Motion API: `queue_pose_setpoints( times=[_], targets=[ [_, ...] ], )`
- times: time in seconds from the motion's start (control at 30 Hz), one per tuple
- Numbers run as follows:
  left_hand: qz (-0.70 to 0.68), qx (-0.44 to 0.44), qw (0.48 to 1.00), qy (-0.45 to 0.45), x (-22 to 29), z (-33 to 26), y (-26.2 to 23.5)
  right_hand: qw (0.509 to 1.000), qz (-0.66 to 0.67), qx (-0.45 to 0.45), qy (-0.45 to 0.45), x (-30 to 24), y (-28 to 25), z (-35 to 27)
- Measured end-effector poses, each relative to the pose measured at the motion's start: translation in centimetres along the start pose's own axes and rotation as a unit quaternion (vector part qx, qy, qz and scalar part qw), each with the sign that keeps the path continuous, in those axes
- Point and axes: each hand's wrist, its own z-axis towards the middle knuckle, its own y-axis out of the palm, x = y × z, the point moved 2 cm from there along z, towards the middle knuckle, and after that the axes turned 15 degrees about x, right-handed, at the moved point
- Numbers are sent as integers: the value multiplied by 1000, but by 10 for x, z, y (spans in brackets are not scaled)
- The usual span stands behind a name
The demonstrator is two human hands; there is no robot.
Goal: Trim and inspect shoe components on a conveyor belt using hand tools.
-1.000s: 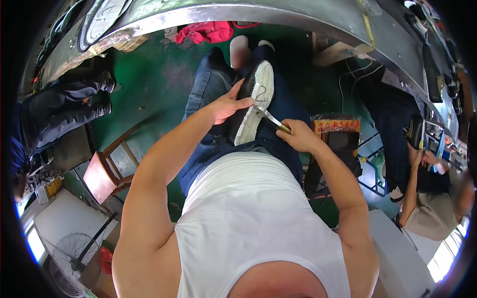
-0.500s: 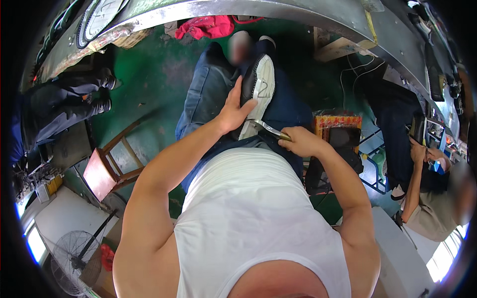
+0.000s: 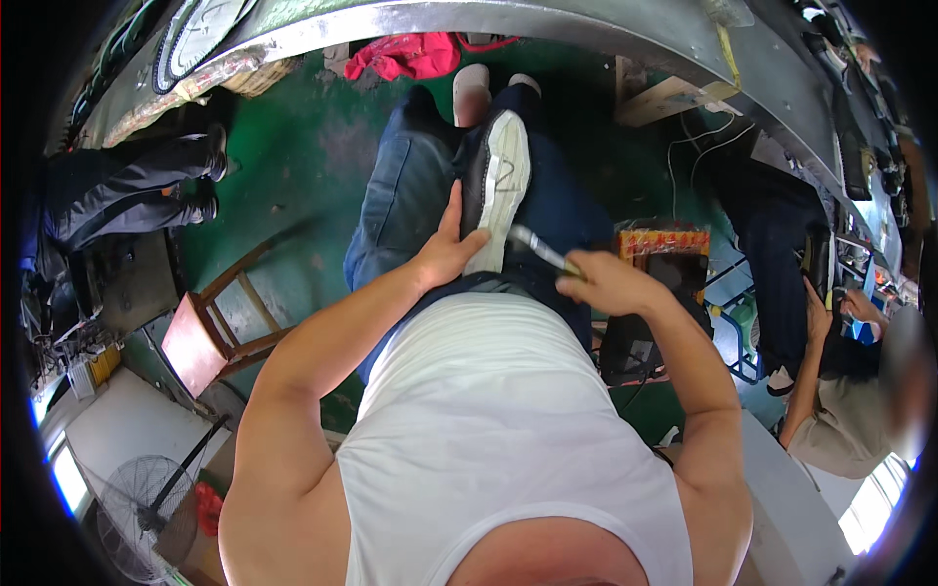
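A dark shoe [image 3: 505, 166] lies sole up across my thighs, its pale underside facing me and its toe pointing away. My left hand [image 3: 450, 249] grips its near end, the thumb resting on the sole and a finger stretched along the dark side. Just right of that end, my right hand [image 3: 608, 282] is closed round the handle of a hammer-like metal tool [image 3: 543, 250]. Motion blurs the tool's head, which is apart from the sole.
A metal-edged bench [image 3: 547, 44] curves across the far side. A wooden chair [image 3: 223, 317] stands left, and a wire-caged fan [image 3: 147, 503] lower left. At right, a co-worker's hands [image 3: 826, 308] hold a dark shoe. Red cloth [image 3: 405, 56] lies under the bench.
My right hand has drawn the tool up and right, off the sole. The shoe has shifted slightly left, and my left hand has moved a little toward me with it.
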Motion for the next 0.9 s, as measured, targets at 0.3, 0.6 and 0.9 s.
queue_pose_setpoints(
  times=[0.3,0.6,0.9],
  targets=[
    [-41,-24,998,-49,-3,10,-6,983,-28,178,-32,-23,13,58],
    [-119,-101,987,-47,6,7,-16,925,150,348,15,-21,14,23],
    [-55,-76,995,-14,21,8,-19,946,86,311,26,-10,20,32]
  ],
)
